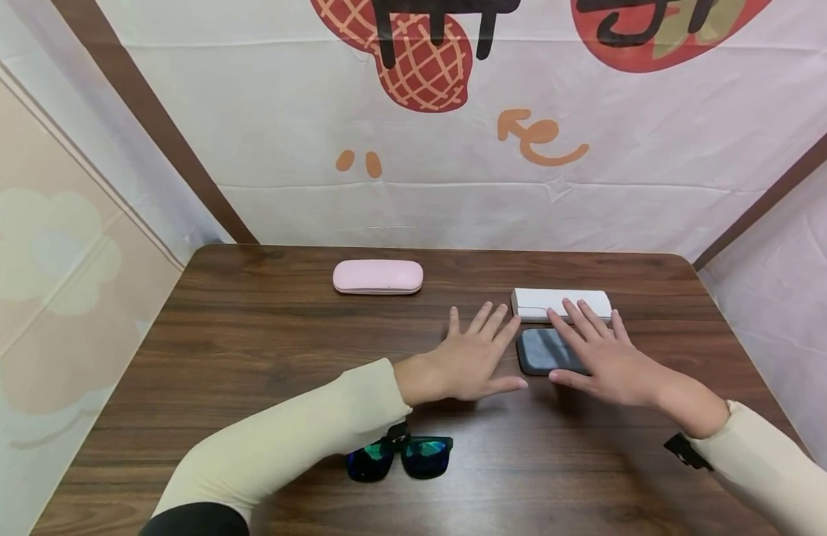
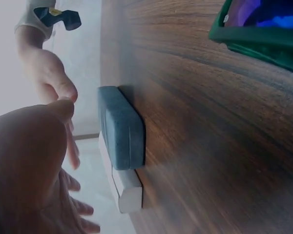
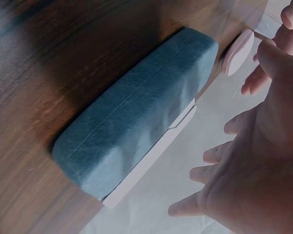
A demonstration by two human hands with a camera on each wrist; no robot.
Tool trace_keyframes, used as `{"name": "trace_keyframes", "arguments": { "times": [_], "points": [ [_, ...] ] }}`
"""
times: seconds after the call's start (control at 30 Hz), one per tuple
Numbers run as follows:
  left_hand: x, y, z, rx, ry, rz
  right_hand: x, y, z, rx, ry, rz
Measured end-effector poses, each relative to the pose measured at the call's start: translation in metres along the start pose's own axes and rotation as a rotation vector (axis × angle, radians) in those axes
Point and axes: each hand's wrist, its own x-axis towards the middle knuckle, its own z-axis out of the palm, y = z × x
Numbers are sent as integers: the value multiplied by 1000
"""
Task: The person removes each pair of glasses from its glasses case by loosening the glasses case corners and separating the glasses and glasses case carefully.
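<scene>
My right hand [image 1: 617,365], fingers spread, hovers above a blue-grey glasses case [image 1: 543,351] and overlaps part of it in the head view. Right behind that case lies a white glasses case [image 1: 530,305], which the right fingertips also overlap. Just left of the blue-grey case, my left hand [image 1: 470,362] is held over the table with its fingers spread and nothing in it. In the right wrist view the blue-grey case [image 3: 136,112] is closed, with the right palm [image 3: 263,161] apart from it. Sunglasses [image 1: 426,457] with mirrored lenses lie below the left forearm, partly hidden by the sleeve.
A closed pink glasses case [image 1: 377,276] lies near the table's back edge, left of the white one. The wooden table [image 1: 252,327] meets a printed cloth backdrop [image 1: 286,112] behind, and more cloth hangs at both sides.
</scene>
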Motion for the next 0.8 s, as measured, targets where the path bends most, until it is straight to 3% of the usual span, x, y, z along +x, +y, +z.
{"name": "trace_keyframes", "arguments": {
  "times": [0.27,0.8],
  "points": [
    [12,0,1,-39,29,28,-9,10,3,17,11,38],
    [29,17,8,-9,-20,25,-32,36,9,90,22,116]
  ]
}}
